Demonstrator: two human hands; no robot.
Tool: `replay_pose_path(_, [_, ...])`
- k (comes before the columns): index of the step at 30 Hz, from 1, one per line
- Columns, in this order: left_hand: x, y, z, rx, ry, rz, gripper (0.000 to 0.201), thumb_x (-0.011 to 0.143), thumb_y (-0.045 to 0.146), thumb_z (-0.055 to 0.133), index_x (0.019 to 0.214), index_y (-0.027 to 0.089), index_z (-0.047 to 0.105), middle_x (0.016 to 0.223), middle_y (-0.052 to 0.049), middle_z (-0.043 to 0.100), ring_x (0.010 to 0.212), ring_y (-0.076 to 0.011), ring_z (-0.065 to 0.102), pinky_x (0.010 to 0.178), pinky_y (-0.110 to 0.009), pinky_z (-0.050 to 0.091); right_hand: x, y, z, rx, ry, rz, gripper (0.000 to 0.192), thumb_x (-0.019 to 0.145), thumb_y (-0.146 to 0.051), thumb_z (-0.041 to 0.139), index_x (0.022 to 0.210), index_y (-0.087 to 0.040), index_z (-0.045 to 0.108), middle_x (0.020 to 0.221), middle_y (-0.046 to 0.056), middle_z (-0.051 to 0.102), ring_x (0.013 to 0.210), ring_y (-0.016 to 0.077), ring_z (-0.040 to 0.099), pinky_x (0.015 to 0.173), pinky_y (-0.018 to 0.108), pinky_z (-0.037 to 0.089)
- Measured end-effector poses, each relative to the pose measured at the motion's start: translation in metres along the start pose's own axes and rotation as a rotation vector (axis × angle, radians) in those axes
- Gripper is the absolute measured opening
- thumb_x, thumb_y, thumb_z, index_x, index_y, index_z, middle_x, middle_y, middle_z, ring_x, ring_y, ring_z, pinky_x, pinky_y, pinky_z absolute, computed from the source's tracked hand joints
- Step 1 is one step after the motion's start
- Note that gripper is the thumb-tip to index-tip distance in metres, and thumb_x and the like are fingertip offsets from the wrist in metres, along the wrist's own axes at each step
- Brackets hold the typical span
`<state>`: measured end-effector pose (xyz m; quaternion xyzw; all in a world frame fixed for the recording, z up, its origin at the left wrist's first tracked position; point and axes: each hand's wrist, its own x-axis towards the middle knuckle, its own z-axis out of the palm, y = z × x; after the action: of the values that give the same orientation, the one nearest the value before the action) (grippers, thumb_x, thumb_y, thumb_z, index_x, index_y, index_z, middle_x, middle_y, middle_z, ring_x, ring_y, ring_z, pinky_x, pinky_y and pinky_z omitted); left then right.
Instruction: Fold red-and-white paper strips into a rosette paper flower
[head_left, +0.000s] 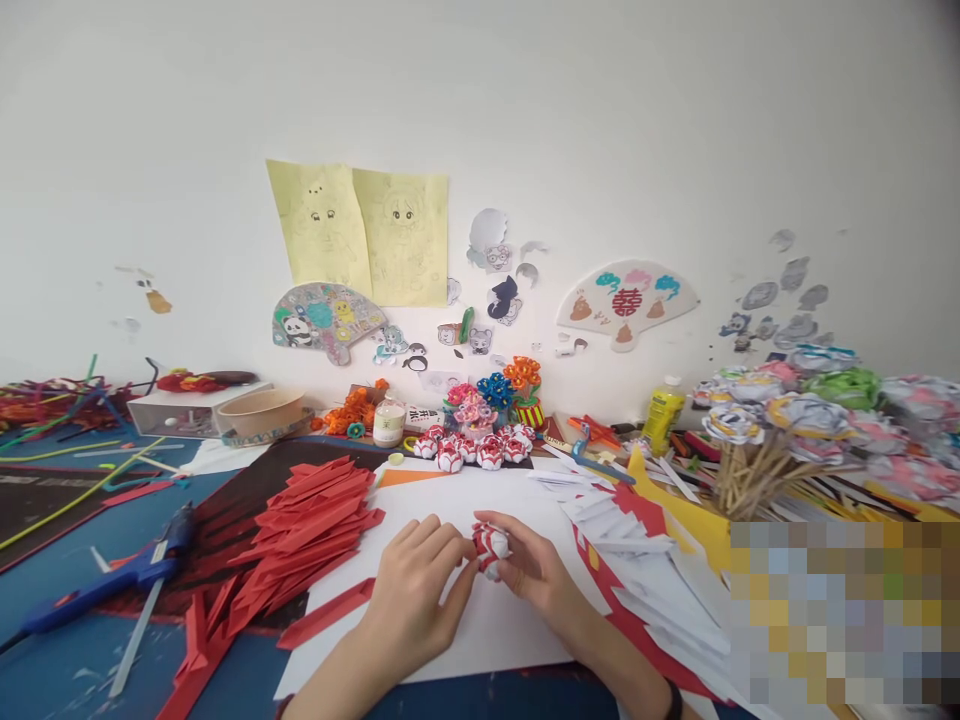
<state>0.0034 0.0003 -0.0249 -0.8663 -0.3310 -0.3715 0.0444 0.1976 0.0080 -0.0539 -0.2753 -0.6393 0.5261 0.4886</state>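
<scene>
Between the fingertips of my right hand [541, 568] is a small red-and-white folded paper ball [491, 548], held above a white sheet [495, 625]. My left hand [424, 580] is closed in a pinch at the ball's left side, with thumb and index finger meeting at its edge. Red folded paper strips [315, 525] lie in a heap left of my left hand, and one red strip [326, 612] rests partly on the sheet. White folded paper strips [637, 570] spread out to the right. Several finished balls [489, 452] of the same red-and-white kind stand behind the sheet.
A blue glue gun [112, 590] with a glue stick lies at the left. A tan bowl [262, 415], a small jar [389, 422] and a yellow bottle [663, 418] line the back. Paper flowers on sticks [750, 470] crowd the right side. The wall rises behind.
</scene>
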Motion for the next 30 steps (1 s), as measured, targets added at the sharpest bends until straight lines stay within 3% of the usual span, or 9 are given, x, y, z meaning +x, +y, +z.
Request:
replay_pose_path(4, [-0.001, 0.001, 0.002, 0.039, 0.021, 0.058, 0.012, 0.088, 0.011, 0.049, 0.09, 0.019, 0.057, 0.077, -0.005, 0.061, 0.069, -0.0201, 0.049, 0.061, -0.033, 0.035, -0.001, 0.0, 0.001, -0.04, 0.016, 0.0, 0.045, 0.087, -0.038, 0.064, 0.128, -0.026, 0.054, 0.121, 0.009, 0.059, 0.101, 0.0239, 0.057, 0.088, 0.038, 0.047])
replay_pose_path(10, [-0.006, -0.003, 0.009, 0.117, 0.04, 0.143, 0.016, 0.088, 0.005, 0.045, 0.089, 0.016, 0.056, 0.075, -0.007, 0.058, 0.066, -0.0194, 0.046, 0.06, -0.031, 0.038, -0.001, -0.004, 0.005, -0.043, 0.024, 0.054, 0.046, 0.084, -0.039, 0.068, 0.125, -0.021, 0.056, 0.097, 0.006, 0.063, 0.085, 0.0192, 0.059, 0.078, 0.033, 0.051])
replay_pose_path(14, [-0.008, -0.005, 0.012, 0.192, 0.061, 0.184, 0.017, 0.088, 0.005, 0.045, 0.087, 0.016, 0.058, 0.072, -0.007, 0.058, 0.065, -0.0196, 0.046, 0.059, -0.031, 0.037, 0.0, -0.005, 0.007, 0.01, 0.035, 0.093, 0.047, 0.08, -0.039, 0.072, 0.121, -0.021, 0.056, 0.093, 0.005, 0.064, 0.085, 0.0193, 0.061, 0.076, 0.032, 0.051])
replay_pose_path(16, [-0.006, -0.003, 0.009, 0.116, 0.084, 0.115, 0.016, 0.089, 0.007, 0.047, 0.088, 0.016, 0.059, 0.073, -0.007, 0.06, 0.066, -0.0189, 0.048, 0.061, -0.031, 0.039, 0.0, -0.008, 0.007, 0.039, 0.039, 0.101, 0.047, 0.079, -0.038, 0.073, 0.12, -0.021, 0.056, 0.093, 0.005, 0.064, 0.086, 0.0197, 0.061, 0.075, 0.031, 0.051])
replay_pose_path(19, [0.0, 0.001, 0.002, -0.129, 0.09, -0.131, 0.012, 0.09, 0.015, 0.052, 0.084, 0.018, 0.061, 0.073, -0.004, 0.062, 0.068, -0.0172, 0.052, 0.062, -0.028, 0.04, -0.001, -0.013, 0.007, 0.076, 0.042, 0.1, 0.044, 0.08, -0.038, 0.072, 0.118, -0.022, 0.056, 0.098, 0.006, 0.065, 0.09, 0.0205, 0.061, 0.075, 0.031, 0.051])
replay_pose_path(22, [0.007, 0.002, -0.004, -0.372, -0.013, -0.413, 0.015, 0.089, 0.028, 0.056, 0.08, 0.019, 0.065, 0.068, 0.0, 0.061, 0.06, -0.0136, 0.048, 0.055, -0.024, 0.036, -0.001, -0.015, 0.007, 0.1, 0.039, 0.095, 0.045, 0.079, -0.04, 0.072, 0.117, -0.022, 0.056, 0.1, 0.007, 0.065, 0.089, 0.021, 0.061, 0.073, 0.03, 0.05])
replay_pose_path(24, [0.009, 0.0, -0.006, -0.493, -0.082, -0.528, 0.021, 0.089, 0.036, 0.056, 0.08, 0.019, 0.066, 0.065, 0.001, 0.059, 0.054, -0.0118, 0.041, 0.051, -0.023, 0.031, -0.001, -0.015, 0.006, 0.108, 0.037, 0.097, 0.046, 0.078, -0.041, 0.073, 0.116, -0.022, 0.056, 0.098, 0.007, 0.065, 0.087, 0.0208, 0.061, 0.07, 0.03, 0.049])
replay_pose_path(30, [0.011, -0.003, -0.008, -0.57, -0.131, -0.543, 0.028, 0.089, 0.041, 0.053, 0.082, 0.018, 0.067, 0.063, 0.001, 0.055, 0.055, -0.0114, 0.036, 0.052, -0.023, 0.029, -0.001, -0.012, 0.005, 0.121, 0.026, 0.076, 0.046, 0.079, -0.042, 0.072, 0.117, -0.021, 0.056, 0.1, 0.008, 0.065, 0.09, 0.0222, 0.061, 0.073, 0.031, 0.047])
